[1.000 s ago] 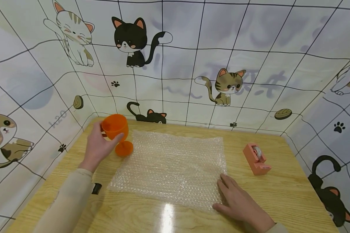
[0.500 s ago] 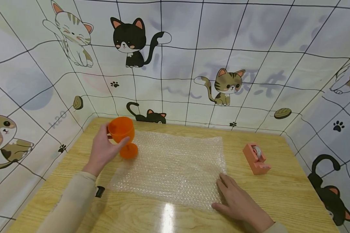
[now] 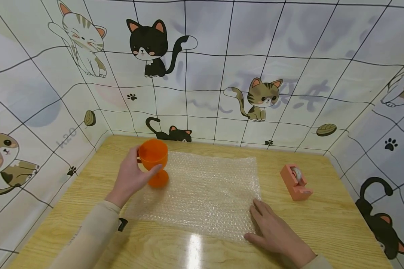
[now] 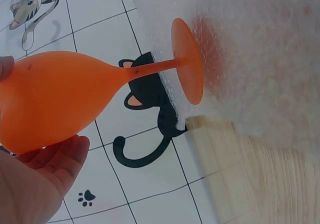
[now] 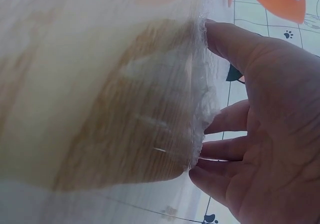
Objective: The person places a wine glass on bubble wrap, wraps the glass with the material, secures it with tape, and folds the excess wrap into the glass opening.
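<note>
An orange plastic goblet [image 3: 153, 160] is upright in my left hand [image 3: 130, 177], which grips the bowl from the left with the thumb across its near side. In the left wrist view the goblet's round foot [image 4: 187, 61] is close over the sheet of bubble wrap [image 3: 208, 198], casting an orange tint on it. The wrap lies flat across the middle of the table. My right hand [image 3: 277, 231] rests at the wrap's near right corner. Its fingers [image 5: 227, 121] are spread and relaxed, fingertips right at the sheet's edge.
A pink tape dispenser [image 3: 293, 184] with a roll of clear tape stands on the right of the wooden table [image 3: 161, 246]. Cat-patterned cloth walls [image 3: 208, 74] enclose the table at the back and both sides. A small black piece [image 3: 122, 224] shows beside the left sleeve.
My left hand has carried the goblet to the right and slightly nearer, from the wrap's left edge to over its left part. The right hand has stayed in place.
</note>
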The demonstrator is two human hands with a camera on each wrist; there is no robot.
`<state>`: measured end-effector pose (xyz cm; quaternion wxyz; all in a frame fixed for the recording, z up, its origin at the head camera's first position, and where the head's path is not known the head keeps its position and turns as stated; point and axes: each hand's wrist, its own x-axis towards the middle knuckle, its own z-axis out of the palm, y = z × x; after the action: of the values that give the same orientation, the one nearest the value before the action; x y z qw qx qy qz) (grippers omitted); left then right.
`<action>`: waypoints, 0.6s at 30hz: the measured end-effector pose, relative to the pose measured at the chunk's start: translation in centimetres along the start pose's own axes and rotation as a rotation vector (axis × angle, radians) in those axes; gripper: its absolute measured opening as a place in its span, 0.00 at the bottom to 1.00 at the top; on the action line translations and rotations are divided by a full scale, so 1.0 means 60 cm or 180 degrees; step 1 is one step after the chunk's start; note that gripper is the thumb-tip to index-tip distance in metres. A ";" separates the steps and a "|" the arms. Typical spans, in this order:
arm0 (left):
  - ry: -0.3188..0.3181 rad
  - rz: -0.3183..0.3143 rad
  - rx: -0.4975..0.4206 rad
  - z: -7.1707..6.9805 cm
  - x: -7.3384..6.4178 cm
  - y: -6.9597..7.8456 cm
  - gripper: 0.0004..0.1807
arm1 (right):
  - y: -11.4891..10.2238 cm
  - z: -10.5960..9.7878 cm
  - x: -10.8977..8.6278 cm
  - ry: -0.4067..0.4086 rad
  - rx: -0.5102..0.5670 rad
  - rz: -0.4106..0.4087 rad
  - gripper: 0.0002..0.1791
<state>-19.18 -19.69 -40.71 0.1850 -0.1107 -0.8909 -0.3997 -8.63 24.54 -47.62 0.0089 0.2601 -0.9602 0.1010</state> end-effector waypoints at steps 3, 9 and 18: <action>-0.0029 0.0051 -0.0025 0.007 -0.002 0.008 0.42 | 0.001 0.000 0.000 -0.0030 0.0029 0.0012 0.48; -0.0115 0.0118 -0.0048 0.021 -0.003 0.022 0.42 | 0.001 -0.004 0.000 -0.0115 0.0122 0.0055 0.49; -0.0158 0.0227 -0.0086 0.036 -0.008 0.041 0.42 | 0.003 -0.010 0.002 -0.0174 0.0128 0.0015 0.48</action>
<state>-18.44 -16.51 -40.58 0.1755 -0.1547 -0.8853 -0.4020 -8.82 24.76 -47.04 -0.0229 0.2607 -0.9585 0.1132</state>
